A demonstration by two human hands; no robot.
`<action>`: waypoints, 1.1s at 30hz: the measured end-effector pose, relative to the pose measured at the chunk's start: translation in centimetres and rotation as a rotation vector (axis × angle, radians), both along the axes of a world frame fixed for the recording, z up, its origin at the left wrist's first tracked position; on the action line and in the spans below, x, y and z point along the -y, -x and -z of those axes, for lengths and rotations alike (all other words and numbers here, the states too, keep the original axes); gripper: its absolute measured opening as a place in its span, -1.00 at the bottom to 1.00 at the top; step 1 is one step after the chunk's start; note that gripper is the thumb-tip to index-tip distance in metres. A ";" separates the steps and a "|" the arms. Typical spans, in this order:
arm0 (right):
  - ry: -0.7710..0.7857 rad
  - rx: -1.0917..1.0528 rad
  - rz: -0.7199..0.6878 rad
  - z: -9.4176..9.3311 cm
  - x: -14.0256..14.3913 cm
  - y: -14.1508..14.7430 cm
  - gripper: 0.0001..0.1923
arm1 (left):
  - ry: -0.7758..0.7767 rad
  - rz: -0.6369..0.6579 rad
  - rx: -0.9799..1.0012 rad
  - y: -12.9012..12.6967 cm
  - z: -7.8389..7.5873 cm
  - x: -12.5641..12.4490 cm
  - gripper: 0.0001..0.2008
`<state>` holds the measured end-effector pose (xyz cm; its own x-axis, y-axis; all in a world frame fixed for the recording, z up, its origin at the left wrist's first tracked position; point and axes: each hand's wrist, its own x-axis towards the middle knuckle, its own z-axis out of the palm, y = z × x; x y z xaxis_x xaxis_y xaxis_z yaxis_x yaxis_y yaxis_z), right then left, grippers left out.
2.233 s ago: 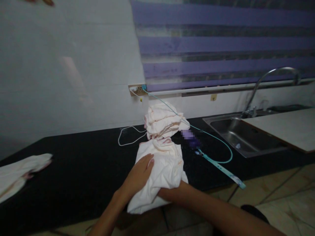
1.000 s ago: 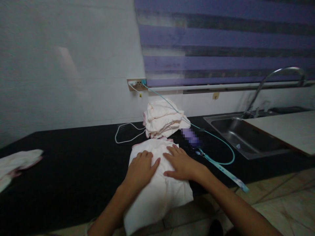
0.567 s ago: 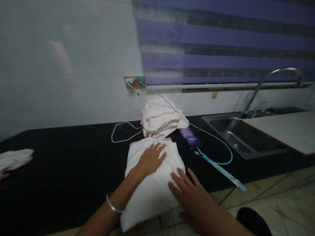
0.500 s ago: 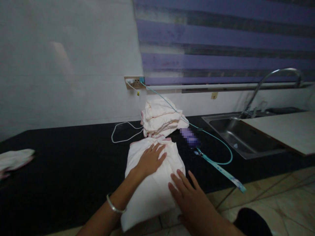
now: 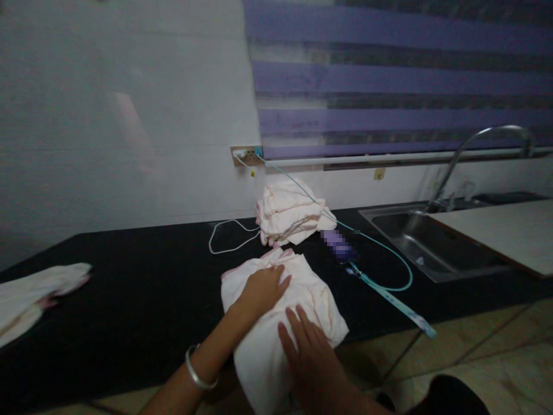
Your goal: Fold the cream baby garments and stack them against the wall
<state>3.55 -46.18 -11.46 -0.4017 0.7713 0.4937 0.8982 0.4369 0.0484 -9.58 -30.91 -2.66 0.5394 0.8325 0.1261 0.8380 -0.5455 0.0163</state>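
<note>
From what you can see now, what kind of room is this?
Probably a home kitchen or laundry corner: a steel sink with a curved tap is set in a black counter, and folded pale cloths lie stacked by the wall.

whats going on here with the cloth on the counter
A person has both hands flat on a pale cloth that hangs over the front edge of the black counter. The left hand presses its upper part, the right hand its lower part. Behind it sits a stack of folded cloths, with a sink to the right.

Head camera looks forward and down, near the countertop [image 5: 129, 288].
</note>
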 end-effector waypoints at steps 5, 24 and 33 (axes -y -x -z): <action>-0.105 0.080 -0.002 0.5 -0.1 -0.4 -0.44 | -0.058 -0.044 -0.016 0.6 -0.1 0.7 -0.50; -0.239 0.106 0.013 0.9 -1.2 -1.7 -0.50 | -0.005 0.081 0.425 12.9 1.8 4.4 -0.67; -0.250 0.113 -0.047 0.6 -0.8 -2.2 -0.48 | 0.109 0.325 0.087 15.9 0.0 4.2 0.02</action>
